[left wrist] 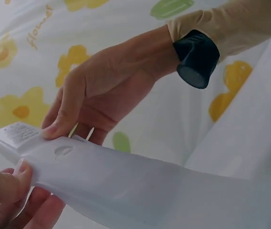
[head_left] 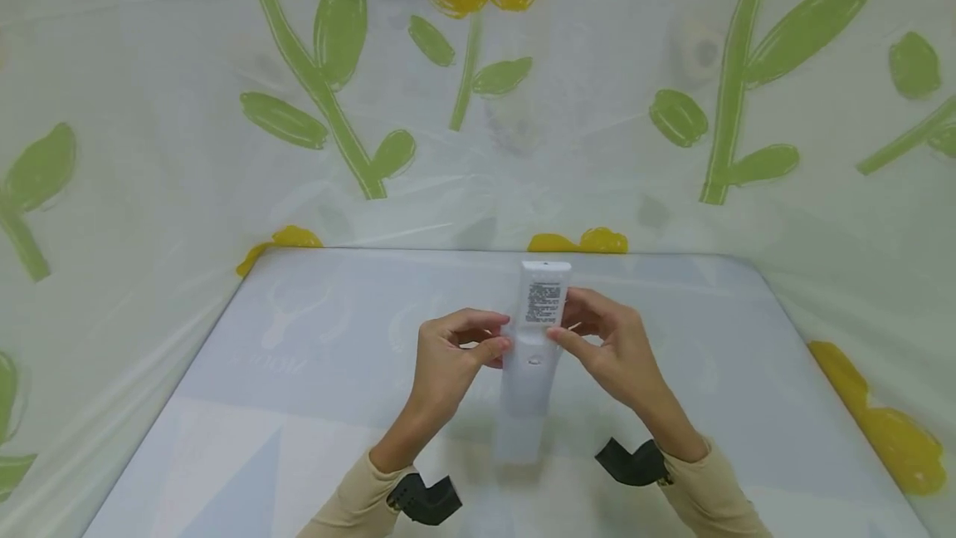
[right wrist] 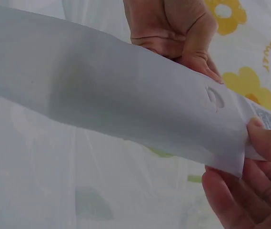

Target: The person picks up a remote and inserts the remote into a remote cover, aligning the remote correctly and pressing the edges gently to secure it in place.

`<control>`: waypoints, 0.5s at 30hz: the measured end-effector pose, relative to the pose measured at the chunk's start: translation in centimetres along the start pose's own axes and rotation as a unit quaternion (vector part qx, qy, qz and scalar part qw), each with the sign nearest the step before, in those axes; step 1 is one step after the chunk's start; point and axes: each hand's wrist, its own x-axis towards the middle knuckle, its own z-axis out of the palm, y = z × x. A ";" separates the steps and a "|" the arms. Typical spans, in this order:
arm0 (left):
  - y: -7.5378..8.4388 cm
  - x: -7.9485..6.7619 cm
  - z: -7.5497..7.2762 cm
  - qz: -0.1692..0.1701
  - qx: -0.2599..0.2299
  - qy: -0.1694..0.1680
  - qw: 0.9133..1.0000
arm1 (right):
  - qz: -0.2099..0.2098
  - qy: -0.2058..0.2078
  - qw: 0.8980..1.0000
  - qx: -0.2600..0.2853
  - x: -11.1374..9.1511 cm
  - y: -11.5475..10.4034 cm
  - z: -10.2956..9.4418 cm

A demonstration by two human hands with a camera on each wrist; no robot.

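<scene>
Currently, hands: I'm counting two, both grasping around one device above the table (head_left: 224, 364).
White device (head_left: 534, 340): one — its labelled end is poking out of the sleeve between the hands, pointing away from the person.
Plastic sleeve (head_left: 523, 405): one, translucent, wrapping the device's lower part and extending toward the person.
Left grip: the left hand (head_left: 454, 364) is pinching the sleeve at the device's left edge.
Right grip: the right hand (head_left: 623, 355) is holding the device near the sleeve's mouth, thumb pressing on top.
Wrist mounts (head_left: 426, 501): two, black, one sitting on each wrist.
Label (head_left: 543, 303): one, carrying dark print — I'm finding it too small to read.
Cloth (head_left: 582, 131): "flower" is showing in both wrist views.
</scene>
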 end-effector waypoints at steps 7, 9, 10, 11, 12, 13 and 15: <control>0.3 0.5 -0.1 0.013 0.021 -0.047 0.999 | 0.006 0.040 0.997 0.058 -0.2 0.5 0.4; 0.3 0.5 0.1 0.012 0.033 -0.050 0.998 | 0.004 0.036 0.997 0.067 -0.2 0.5 0.4; 0.3 0.5 0.2 0.011 0.040 -0.049 0.998 | 0.002 0.026 0.997 0.073 -0.2 0.5 0.4; 0.3 0.6 0.3 0.009 0.045 -0.045 0.998 | -0.004 0.012 0.997 0.079 -0.1 0.7 0.3; 0.2 0.6 0.3 0.009 0.050 -0.039 0.998 | -0.008 -0.005 0.996 0.083 -0.1 0.8 0.1; 0.1 0.7 0.2 0.006 0.055 -0.032 0.998 | -0.012 -0.025 0.995 0.093 -0.2 0.9 0.0; 0.1 0.8 0.1 -0.001 0.055 -0.020 0.998 | -0.021 -0.060 0.991 0.117 -0.3 1.1 -0.4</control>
